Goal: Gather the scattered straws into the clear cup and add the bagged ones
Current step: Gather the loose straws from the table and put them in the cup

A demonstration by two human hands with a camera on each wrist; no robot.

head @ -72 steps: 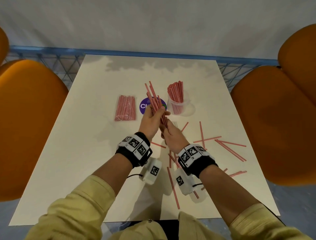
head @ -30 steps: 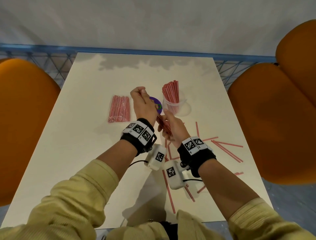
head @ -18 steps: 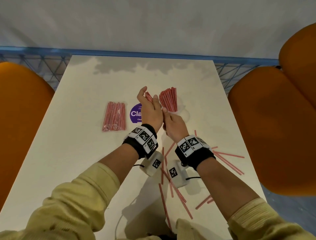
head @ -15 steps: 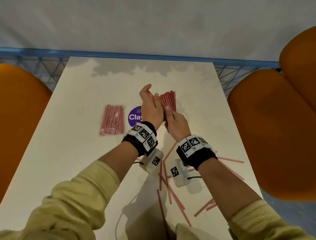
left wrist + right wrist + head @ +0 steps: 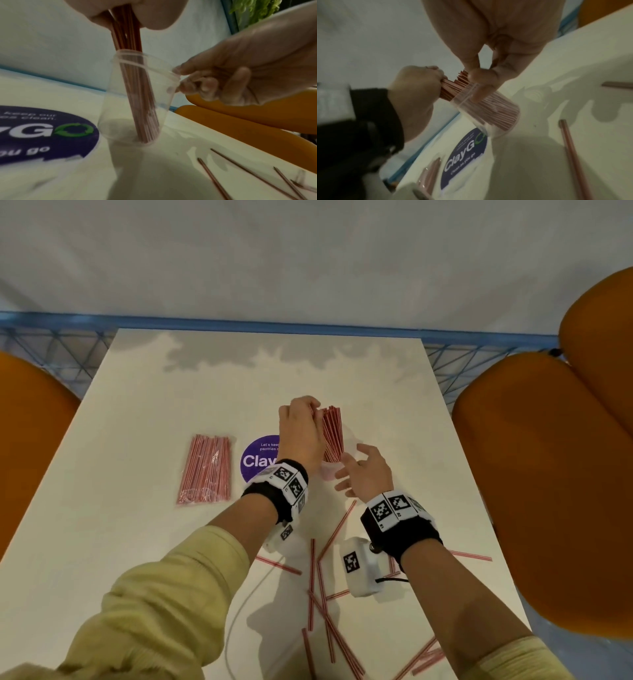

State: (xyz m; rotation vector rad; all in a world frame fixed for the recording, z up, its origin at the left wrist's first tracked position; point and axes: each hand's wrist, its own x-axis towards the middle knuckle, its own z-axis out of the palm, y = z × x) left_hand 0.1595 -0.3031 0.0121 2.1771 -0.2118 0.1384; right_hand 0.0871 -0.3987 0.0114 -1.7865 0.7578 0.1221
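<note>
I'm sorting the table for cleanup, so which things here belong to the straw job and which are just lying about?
Job:
cup
straws in cup
loose straws
bagged straws
left hand
right hand

Lying about:
purple sticker
orange chairs
blue rail

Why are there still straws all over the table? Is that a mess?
Yes, loose straws still lie criss-crossed on the table near the person, not yet in the clear cup. The bagged straws lie flat, still outside it. Nothing looks broken or spilled.
</note>
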